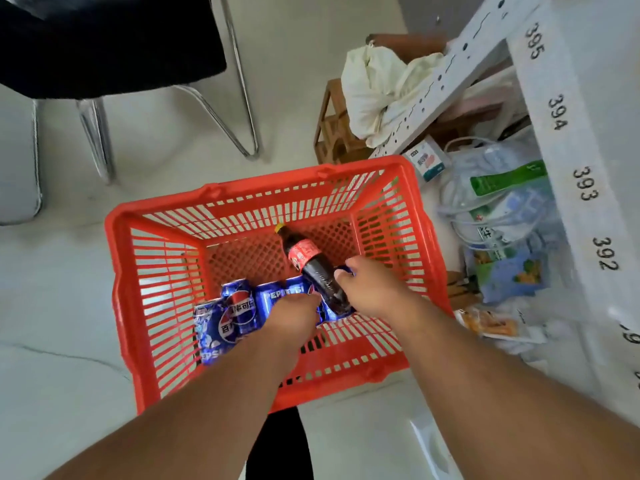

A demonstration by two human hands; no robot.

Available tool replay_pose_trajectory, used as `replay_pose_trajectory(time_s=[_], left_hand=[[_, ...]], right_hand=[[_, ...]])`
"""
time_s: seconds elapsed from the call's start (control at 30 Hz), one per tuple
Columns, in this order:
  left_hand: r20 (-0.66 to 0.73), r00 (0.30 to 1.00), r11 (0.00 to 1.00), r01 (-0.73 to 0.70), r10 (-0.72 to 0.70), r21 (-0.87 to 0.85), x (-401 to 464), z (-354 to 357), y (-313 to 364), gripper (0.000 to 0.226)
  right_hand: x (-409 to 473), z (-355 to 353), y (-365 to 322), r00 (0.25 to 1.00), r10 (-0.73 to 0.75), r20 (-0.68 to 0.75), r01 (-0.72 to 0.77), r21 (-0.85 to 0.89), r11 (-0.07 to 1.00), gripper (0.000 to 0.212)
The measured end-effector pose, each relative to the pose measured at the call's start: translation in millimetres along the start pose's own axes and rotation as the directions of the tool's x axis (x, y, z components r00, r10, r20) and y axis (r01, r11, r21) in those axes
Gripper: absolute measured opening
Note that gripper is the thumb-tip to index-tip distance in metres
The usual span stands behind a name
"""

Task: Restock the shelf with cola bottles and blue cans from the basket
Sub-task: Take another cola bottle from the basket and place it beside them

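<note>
A red plastic basket (242,199) stands on the pale floor below me. Inside it a dark cola bottle (311,265) with a red label lies slanted, cap pointing away. Several blue cans (239,306) lie along the near side of the basket. My left hand (294,313) is down among the cans, fingers curled on a blue can lying on its side (280,294). My right hand (374,285) reaches in just right of the bottle, fingers closed around another blue can (344,270), of which only a sliver shows. The white shelf (581,140) with numbers 392 to 395 runs along the right.
Plastic bags and snack packets (502,237) are heaped on the floor between basket and shelf. A wooden rack with a cream cloth (374,88) sits behind the basket. A black chair with chrome legs (104,46) stands at the far left.
</note>
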State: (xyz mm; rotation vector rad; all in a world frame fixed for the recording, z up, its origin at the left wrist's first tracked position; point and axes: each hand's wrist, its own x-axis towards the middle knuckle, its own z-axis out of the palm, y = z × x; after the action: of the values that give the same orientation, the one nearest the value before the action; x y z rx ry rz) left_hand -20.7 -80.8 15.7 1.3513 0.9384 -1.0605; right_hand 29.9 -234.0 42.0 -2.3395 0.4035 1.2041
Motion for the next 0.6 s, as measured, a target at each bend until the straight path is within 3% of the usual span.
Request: replay_pose_trajectory(time_s=[0.1, 0.33, 0.5, 0.6], left_hand=[[-0.01, 1.0, 0.999, 0.009, -0.01, -0.047, 19, 3, -7, 0.006], [-0.017, 1.0, 0.992, 0.018, -0.02, -0.123, 33, 8, -10, 0.031], [0.017, 1.0, 0.961, 0.021, -0.017, -0.274, 37, 18, -12, 0.025], [0.029, 0.999, 0.938, 0.043, -0.035, -0.343, 34, 17, -14, 0.019]], right_hand=[[30, 18, 10, 1.0, 0.024, 0.008, -0.024, -0.016, 1.0, 0.025], [41, 23, 15, 1.0, 0.011, -0.004, -0.011, -0.035, 0.999, 0.029], [50, 13, 11, 0.998, 0.061, 0.005, -0.061, 0.004, 0.998, 0.035], [53, 18, 8, 0.991, 0.098, 0.089, -0.11, 0.148, 0.983, 0.043]])
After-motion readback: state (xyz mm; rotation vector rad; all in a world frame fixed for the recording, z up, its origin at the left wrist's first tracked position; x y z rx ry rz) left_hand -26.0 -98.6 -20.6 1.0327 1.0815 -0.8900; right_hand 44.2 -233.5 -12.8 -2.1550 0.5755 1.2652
